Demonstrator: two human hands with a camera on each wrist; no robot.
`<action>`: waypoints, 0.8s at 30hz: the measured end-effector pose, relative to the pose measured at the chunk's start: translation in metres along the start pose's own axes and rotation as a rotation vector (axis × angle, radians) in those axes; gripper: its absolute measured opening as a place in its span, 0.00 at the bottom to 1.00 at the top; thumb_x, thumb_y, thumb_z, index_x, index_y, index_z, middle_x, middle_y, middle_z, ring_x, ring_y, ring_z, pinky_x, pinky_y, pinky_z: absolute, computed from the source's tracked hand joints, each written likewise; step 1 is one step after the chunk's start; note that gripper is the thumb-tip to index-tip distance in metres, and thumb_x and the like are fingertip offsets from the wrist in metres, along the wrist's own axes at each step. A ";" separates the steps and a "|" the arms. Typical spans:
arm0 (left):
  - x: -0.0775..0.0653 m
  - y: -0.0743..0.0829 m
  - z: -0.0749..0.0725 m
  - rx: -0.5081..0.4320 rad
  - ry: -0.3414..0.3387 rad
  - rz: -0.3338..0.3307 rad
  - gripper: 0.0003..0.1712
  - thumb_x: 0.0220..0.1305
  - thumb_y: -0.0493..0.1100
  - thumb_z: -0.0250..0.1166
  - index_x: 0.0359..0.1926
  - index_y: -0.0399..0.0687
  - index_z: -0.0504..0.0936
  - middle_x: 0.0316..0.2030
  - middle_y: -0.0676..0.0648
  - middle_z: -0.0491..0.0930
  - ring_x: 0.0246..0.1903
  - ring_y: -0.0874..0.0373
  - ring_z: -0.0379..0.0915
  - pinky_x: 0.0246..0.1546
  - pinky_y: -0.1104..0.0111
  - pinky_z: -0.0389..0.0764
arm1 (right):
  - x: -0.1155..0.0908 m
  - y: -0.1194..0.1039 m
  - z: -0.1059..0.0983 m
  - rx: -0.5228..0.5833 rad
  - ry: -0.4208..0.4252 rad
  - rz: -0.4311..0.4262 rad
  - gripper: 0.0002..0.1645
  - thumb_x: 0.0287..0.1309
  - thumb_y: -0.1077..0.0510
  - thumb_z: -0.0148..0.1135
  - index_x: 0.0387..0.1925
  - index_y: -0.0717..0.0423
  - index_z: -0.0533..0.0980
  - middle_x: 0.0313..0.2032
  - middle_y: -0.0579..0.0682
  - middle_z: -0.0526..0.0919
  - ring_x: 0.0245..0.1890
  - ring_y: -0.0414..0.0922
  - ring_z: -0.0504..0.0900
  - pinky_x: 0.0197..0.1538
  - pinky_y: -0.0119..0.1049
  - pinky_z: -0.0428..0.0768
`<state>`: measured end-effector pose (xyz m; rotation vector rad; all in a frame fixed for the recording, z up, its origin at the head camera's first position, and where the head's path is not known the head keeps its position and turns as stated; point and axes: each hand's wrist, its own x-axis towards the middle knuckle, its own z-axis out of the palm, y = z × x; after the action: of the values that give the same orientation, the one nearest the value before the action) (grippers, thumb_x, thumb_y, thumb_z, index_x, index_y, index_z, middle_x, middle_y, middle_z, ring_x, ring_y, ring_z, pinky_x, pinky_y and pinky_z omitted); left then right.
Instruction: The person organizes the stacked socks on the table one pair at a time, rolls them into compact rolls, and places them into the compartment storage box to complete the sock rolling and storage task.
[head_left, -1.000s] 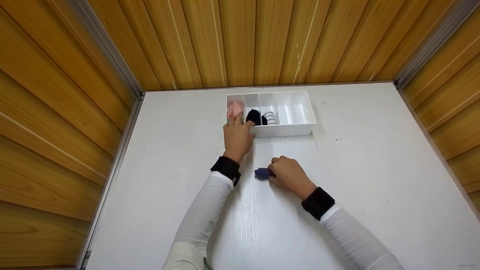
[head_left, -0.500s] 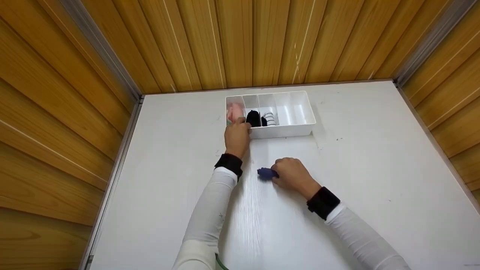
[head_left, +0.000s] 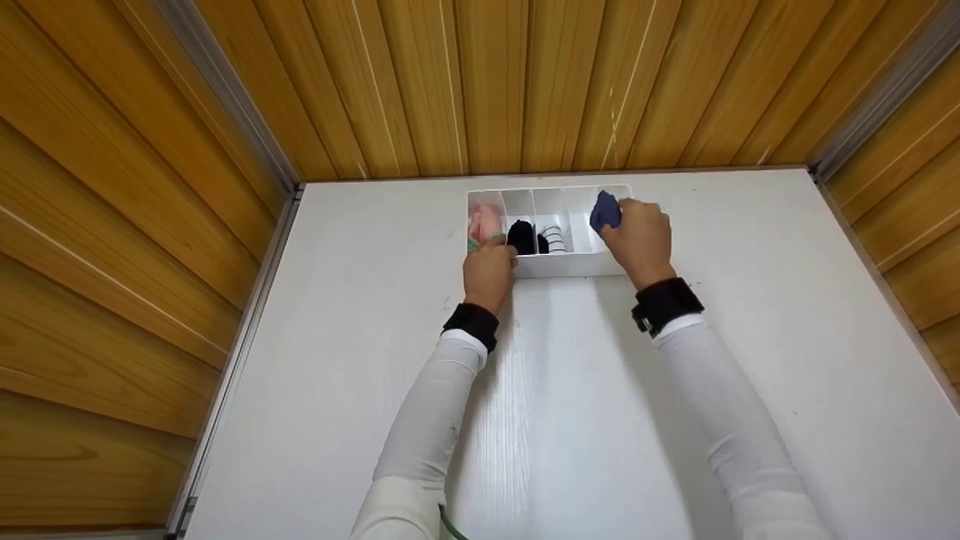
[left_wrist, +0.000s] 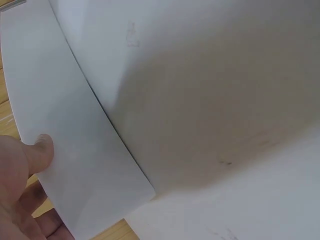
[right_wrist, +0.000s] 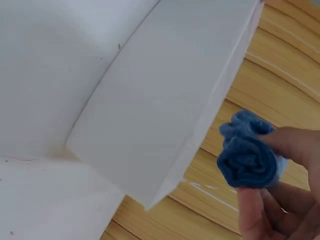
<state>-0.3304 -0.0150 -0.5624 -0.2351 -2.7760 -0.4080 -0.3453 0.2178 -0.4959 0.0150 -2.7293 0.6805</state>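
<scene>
My right hand (head_left: 641,236) pinches a rolled-up blue sock (head_left: 605,212) over the right end of the white divided box (head_left: 566,265). In the right wrist view, thumb and fingers close round the sock (right_wrist: 247,162), its coiled end showing, just beyond the box's wall (right_wrist: 150,95). My left hand (head_left: 490,274) grips the box's front wall near its left corner. The left wrist view shows the thumb (left_wrist: 42,152) on the outside of the wall (left_wrist: 85,135), with the fingers on the other side of the rim.
Inside the box, a pink cloth bundle (head_left: 487,221) lies in the left compartment, a black roll (head_left: 521,237) beside it, then a white striped roll (head_left: 553,238). The box stands on a white table (head_left: 375,300) near its back edge, before a wood-panelled wall (head_left: 420,90).
My right hand has carried the blue sock forward and up from the table's middle to over the box's right end. My left hand has settled its grip on the box's front left wall.
</scene>
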 end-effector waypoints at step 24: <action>-0.007 0.013 0.002 0.015 -0.032 -0.023 0.06 0.61 0.43 0.68 0.32 0.58 0.92 0.39 0.55 0.88 0.34 0.49 0.87 0.34 0.56 0.85 | 0.013 0.004 0.059 -0.199 -0.214 -0.022 0.13 0.58 0.62 0.57 0.31 0.67 0.85 0.35 0.68 0.87 0.38 0.65 0.87 0.38 0.61 0.83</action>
<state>-0.3214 -0.0032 -0.5630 -0.2077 -2.8145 -0.3918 -0.3760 0.1953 -0.5431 0.0752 -2.9856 0.4192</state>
